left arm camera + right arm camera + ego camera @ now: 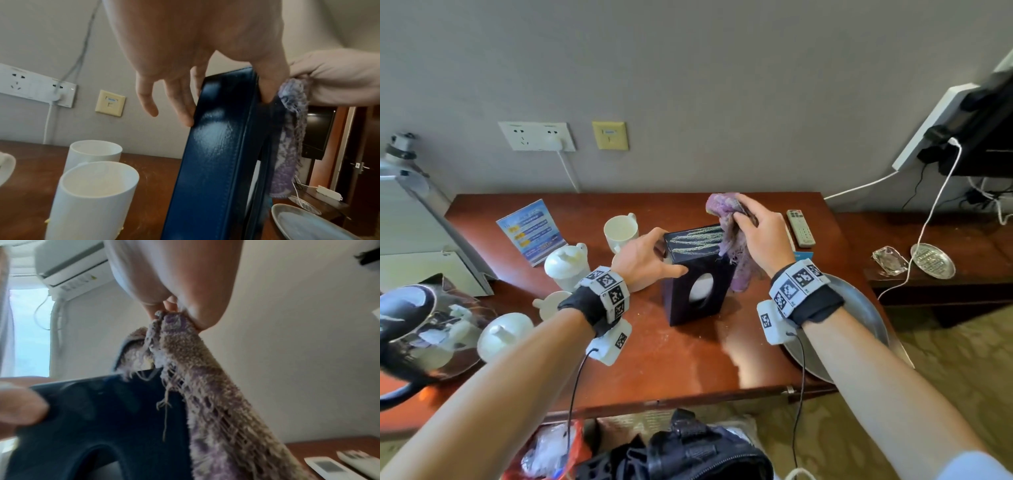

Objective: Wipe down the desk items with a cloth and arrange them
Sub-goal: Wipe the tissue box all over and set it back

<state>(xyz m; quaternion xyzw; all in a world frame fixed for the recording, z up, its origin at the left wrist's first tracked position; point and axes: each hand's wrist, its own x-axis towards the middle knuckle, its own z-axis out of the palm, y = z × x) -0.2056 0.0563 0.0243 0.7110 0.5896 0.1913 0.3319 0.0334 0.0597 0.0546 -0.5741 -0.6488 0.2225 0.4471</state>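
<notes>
A dark navy tissue box (695,274) with an oval opening stands on end in the middle of the wooden desk (688,359). My left hand (654,253) clamps its upper left corner, thumb on one face and fingers (185,105) on the other. My right hand (743,219) pinches a bunched purple cloth (726,222) at the box's top right edge. The cloth (216,394) hangs down along the right side of the box (102,418). In the left wrist view the box (216,154) leans slightly, with the cloth (287,138) behind it.
Two white mugs (92,194) stand left of the box, with lidded white cups (566,263) and a blue leaflet (530,229) farther left. A kettle (410,329) sits at the left edge. A remote (800,228) lies behind my right hand, a metal tray (859,315) under my right wrist.
</notes>
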